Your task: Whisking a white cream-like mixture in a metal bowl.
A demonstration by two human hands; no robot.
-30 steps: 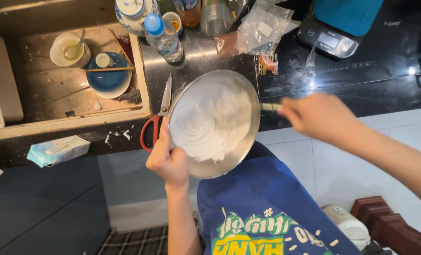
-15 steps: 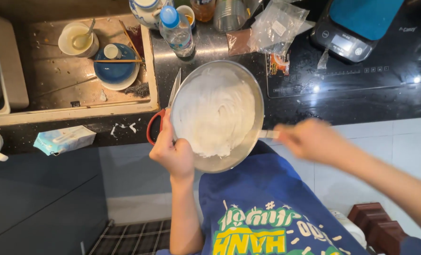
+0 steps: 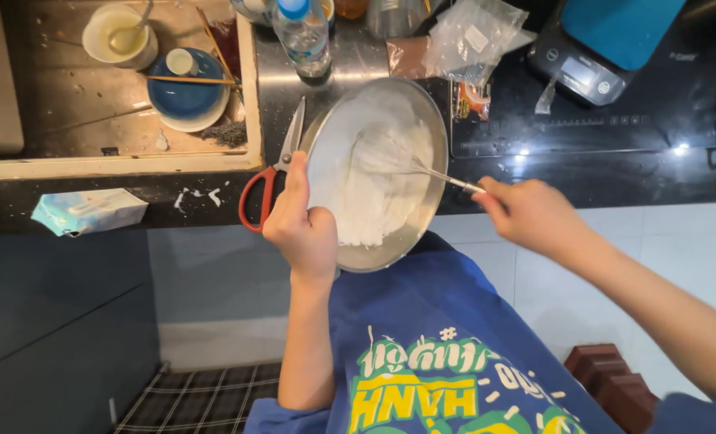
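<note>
My left hand (image 3: 301, 229) grips the near left rim of a round metal bowl (image 3: 434, 145), holding it tilted against the counter's edge. The bowl holds a white whipped mixture (image 3: 378, 189). My right hand (image 3: 531, 213) holds the handle of a wire whisk (image 3: 398, 157), whose wires are down in the mixture. Red-handled scissors (image 3: 273, 177) lie on the counter just left of the bowl, beside my left thumb.
A sink (image 3: 249, 96) at the left holds a blue bowl with chopsticks (image 3: 185, 92) and a cream cup (image 3: 116, 32). A water bottle (image 3: 301, 32), plastic bags (image 3: 470, 36) and a kitchen scale (image 3: 587, 56) stand behind the bowl. A tissue pack (image 3: 88, 210) lies on the counter's edge.
My right hand has swung back up to the bowl and the whisk now shows clearly in the mixture. The bowl is tilted more steeply toward me.
</note>
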